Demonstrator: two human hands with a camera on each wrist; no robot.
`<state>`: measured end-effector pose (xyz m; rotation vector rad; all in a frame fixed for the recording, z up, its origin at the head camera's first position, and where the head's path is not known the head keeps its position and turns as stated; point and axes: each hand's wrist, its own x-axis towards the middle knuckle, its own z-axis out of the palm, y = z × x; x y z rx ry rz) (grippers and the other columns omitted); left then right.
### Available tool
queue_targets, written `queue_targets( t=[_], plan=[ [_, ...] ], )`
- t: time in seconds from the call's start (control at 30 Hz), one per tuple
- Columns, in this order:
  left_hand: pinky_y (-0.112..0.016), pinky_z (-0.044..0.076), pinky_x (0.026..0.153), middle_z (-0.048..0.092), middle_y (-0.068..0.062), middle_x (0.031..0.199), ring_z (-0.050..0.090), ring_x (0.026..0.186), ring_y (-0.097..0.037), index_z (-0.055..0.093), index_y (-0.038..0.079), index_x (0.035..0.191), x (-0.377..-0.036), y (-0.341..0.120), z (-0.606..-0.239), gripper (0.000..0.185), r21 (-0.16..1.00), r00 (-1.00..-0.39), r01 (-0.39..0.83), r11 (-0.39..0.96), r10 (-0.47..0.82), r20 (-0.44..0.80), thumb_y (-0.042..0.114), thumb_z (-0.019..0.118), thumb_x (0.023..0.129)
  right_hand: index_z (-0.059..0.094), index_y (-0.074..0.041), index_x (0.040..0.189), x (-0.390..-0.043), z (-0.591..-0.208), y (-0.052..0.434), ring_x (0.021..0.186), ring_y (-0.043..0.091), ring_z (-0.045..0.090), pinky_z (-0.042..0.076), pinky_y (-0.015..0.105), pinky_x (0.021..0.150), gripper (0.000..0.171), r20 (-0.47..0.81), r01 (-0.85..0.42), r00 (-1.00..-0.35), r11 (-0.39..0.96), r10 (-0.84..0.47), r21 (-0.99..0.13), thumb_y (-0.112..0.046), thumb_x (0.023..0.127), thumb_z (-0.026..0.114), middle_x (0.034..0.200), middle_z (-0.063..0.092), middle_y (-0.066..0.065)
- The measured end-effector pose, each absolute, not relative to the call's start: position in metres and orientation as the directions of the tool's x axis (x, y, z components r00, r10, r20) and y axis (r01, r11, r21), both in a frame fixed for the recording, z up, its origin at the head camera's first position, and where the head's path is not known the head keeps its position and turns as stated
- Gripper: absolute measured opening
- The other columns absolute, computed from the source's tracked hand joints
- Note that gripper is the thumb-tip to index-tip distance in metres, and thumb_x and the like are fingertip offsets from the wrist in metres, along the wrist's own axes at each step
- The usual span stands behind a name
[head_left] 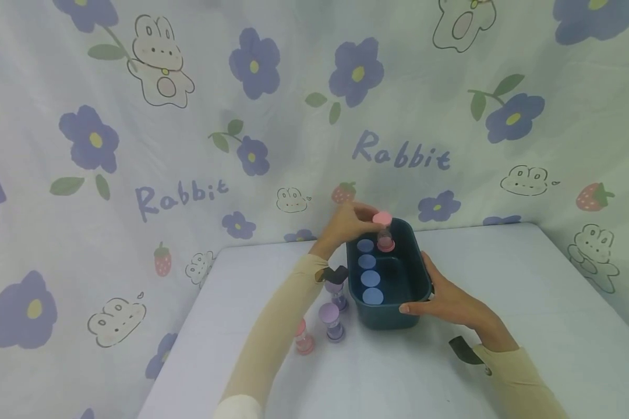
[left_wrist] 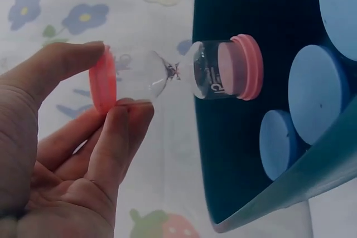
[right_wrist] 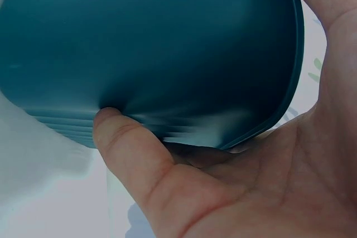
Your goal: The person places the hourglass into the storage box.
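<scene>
My left hand pinches a small sand timer by its pink end cap. The timer has clear glass bulbs, and its other pink cap is inside the mouth of the dark teal bin. Along the bin's left side stand several blue-capped timers in a row; only their round tops show. At the bin's near right corner, my right hand grips the wall. Its thumb presses the outside.
Left of the bin, two purple sand timers and a pink one stand on the white table. My left sleeve partly covers some of them. A curtain printed with rabbits and flowers hangs behind the table.
</scene>
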<state>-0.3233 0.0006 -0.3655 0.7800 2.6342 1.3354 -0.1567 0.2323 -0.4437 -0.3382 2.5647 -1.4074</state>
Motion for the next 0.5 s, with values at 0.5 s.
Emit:
queue_targets(
  t=[0.5],
  plan=[
    [-0.041, 0.061, 0.096, 0.078, -0.005, 0.114, 0.072, 0.102, -0.02, 0.076, 0.012, 0.117, -0.328, 0.017, -0.376, 0.045, 0.718, -0.879, 0.374, 0.587, 0.472, 0.072, 0.037, 0.087, 0.081, -0.017, -0.021, 0.165, -0.157, -0.444, 0.233, 0.154, 0.056, 0.018, 0.032, 0.081, 0.111, 0.132, -0.063, -0.105, -0.954, 0.524, -0.292, -0.845, -0.048, 0.083, 0.083, 0.174, 0.0, 0.023]
  ],
)
